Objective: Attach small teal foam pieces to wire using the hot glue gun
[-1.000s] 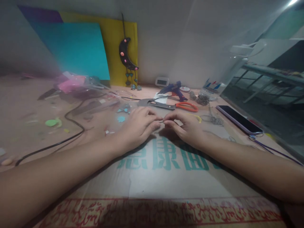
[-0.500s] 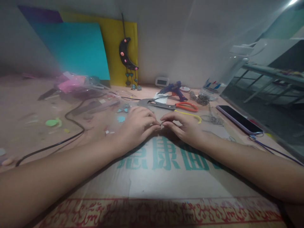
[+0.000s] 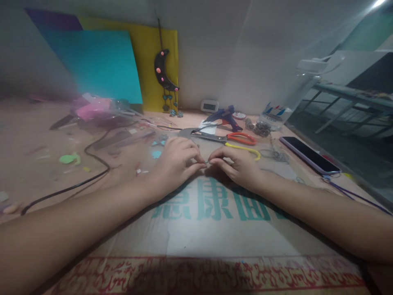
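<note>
Above the cardboard sheet [image 3: 196, 237] with green printed characters, my left hand [image 3: 184, 159] and my right hand [image 3: 235, 166] face each other, fingertips nearly touching. Each hand is closed in a pinch of thumb and fingers. A tiny thin piece shows between the fingertips, too small to name. Just behind the hands lie scissors [image 3: 241, 138] with orange handles and a tool with a yellow handle [image 3: 251, 151]. Small blue flower shapes [image 3: 157, 154] lie beside my left hand.
Behind stand a blue glue gun [image 3: 229, 116], a small white clock [image 3: 210, 106] and a black moon ornament [image 3: 162, 70]. A phone [image 3: 309, 155] lies at right, a clear plastic jug [image 3: 276, 112] behind it. A black cable [image 3: 70, 187] curves across the left.
The fingertips of both hands have shifted slightly, with a small gap between them and a tiny piece now showing there. The objects around have stayed in place.
</note>
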`<state>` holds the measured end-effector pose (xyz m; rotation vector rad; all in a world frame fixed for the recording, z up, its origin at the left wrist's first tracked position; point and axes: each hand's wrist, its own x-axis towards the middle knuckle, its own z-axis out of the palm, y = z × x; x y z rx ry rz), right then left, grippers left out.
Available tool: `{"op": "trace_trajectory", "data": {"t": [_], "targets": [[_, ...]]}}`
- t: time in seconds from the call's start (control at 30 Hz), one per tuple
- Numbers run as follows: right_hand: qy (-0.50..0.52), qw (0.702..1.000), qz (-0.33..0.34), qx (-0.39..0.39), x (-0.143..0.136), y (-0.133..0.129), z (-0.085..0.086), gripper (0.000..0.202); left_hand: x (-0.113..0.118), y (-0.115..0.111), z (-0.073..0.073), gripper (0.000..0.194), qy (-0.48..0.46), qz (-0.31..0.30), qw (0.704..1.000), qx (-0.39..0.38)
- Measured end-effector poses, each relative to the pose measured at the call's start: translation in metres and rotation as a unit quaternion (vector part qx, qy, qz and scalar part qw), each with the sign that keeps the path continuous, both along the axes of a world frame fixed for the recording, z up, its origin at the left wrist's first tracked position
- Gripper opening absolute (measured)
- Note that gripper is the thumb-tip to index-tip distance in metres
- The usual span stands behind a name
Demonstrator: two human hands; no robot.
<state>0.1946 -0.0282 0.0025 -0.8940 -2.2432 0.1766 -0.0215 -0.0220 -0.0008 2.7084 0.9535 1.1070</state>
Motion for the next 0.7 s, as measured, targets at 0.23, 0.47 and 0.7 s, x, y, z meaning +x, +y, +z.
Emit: {"op": "trace_trajectory", "data": {"t": [0.23,0.47,0.7], "targets": [[0.006,0.999,0.025,-0.034,0.0,-0.0008,-0.0006,0.025,0.0001,-0.0004,0.0003,0.013,-0.018,-0.009,1.0,0.003],[-0.035,0.997,0.063,0.03,-0.0012,-0.0014,-0.0008,0.027,0.0003,0.0009,0.0001,0.021,-0.014,-0.018,1.0,0.014],[-0.024,0.996,0.056,0.063,-0.0017,-0.0031,0.0006,0.01,-0.0002,0.0031,-0.0035,0.021,0.008,-0.007,0.999,0.037]]}}
